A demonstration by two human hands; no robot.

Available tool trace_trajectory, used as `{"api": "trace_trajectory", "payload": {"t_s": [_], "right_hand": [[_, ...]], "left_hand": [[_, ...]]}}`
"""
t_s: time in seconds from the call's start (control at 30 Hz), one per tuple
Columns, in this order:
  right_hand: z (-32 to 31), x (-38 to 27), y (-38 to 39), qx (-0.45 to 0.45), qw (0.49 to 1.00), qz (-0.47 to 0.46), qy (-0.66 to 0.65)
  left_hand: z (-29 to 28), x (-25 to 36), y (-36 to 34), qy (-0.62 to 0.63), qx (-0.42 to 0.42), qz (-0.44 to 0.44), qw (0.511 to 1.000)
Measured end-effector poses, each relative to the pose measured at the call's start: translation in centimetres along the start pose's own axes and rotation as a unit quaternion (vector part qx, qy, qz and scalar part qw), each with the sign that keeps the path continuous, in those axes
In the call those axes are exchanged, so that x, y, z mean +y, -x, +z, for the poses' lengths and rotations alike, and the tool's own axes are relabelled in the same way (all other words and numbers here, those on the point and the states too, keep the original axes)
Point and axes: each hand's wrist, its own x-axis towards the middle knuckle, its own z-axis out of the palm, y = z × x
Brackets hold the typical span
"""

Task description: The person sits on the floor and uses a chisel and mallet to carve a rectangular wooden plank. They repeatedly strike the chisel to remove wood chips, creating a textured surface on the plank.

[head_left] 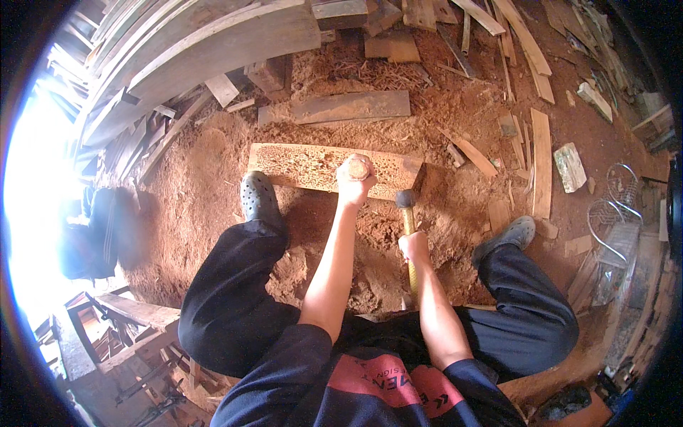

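The left hand (356, 191) covers the lower part of the round-ended, pale brown object (358, 169); contact between that object and the long, pitted, tan wooden plank (299, 161) cannot be determined. The same hand obscures a section of the plank. The pits are too small to resolve individually. The fingers of the right hand (414, 247) conceal part of the yellow handle of the dark-headed hammer (408, 217). The navy shirt (284, 381) is cut off by the lower edge. White glare obliterates detail at far left; the dark shape (107, 231) beside it is blurred.

Planks (242, 53) upper left | pale block (570, 168) right | wire rack (607, 213) far right
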Motion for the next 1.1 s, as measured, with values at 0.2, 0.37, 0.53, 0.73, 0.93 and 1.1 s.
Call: {"api": "trace_trajectory", "payload": {"t_s": [0.2, 0.37, 0.53, 0.73, 0.93, 1.1], "right_hand": [[0.0, 0.5, -0.2, -0.019, 1.0, -0.01, -0.018], [-0.5, 1.8, -0.8, -0.065, 0.995, -0.064, -0.046], [-2.4, -2.3, 4.0, -0.084, 0.988, -0.026, -0.129], [-5.5, -1.5, 5.3, -0.038, 0.978, -0.06, -0.195], [-14.0, -10.8, 17.5, -0.116, 0.849, -0.232, -0.46], [-18.3, -14.8, 23.0, -0.06, 0.696, -0.561, -0.444]], "left_hand": [[0.5, 0.2, 0.4, -0.013, -0.051, -0.033, 0.998], [1.5, -0.1, 0.5, -0.009, -0.092, 0.01, 0.996], [1.2, -0.9, 0.5, -0.075, -0.112, 0.023, 0.991], [3.2, -0.3, 0.8, -0.128, -0.107, 0.086, 0.982], [3.4, -1.4, 1.0, -0.164, -0.123, 0.129, 0.97], [3.0, -0.8, 0.8, -0.135, -0.074, 0.088, 0.984]]}}
